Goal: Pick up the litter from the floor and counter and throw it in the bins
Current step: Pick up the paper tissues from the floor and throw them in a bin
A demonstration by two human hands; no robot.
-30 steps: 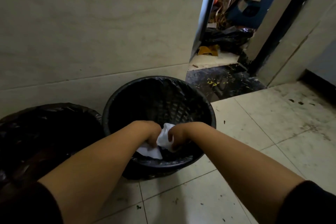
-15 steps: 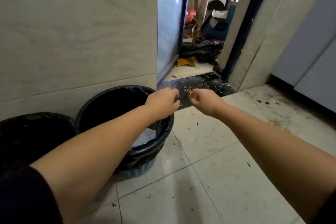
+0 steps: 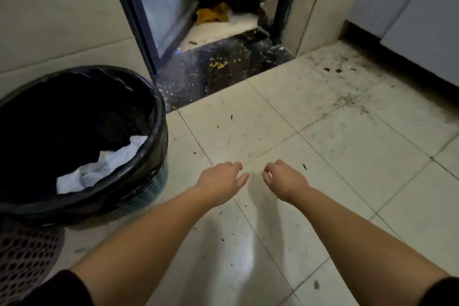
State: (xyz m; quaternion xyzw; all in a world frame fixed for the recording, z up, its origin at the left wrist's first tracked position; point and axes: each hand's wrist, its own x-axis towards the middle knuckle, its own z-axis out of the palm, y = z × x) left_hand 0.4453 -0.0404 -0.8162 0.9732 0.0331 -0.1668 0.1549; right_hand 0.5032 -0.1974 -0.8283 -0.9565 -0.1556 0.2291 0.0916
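Left hand: empty, grip loosely open, fingers half-curled, hanging above pale glazed floor tiles.
Right hand: empty, grip slack and open, thumb and forefinger curled but apart, just right of the left grip.
Crumpled white paper litter: inside round basket bin lined with black plastic bag, left of both grips, resting against the near wall, top edge close under the rim.
Second perforated reddish-brown bin: near and far left of the grips, partly out of view.
Remaining litter: small dark flecks just right of the right grip, more scattered ahead of and below both grips; yellow specks on dark threshold well ahead.
Risks, judged: flecks too fine to pinch, likely slipping from fingertips; glossy tile possibly slick; paper near rim liable to spring out if the liner is brushed; counter unseen, its litter unchecked.
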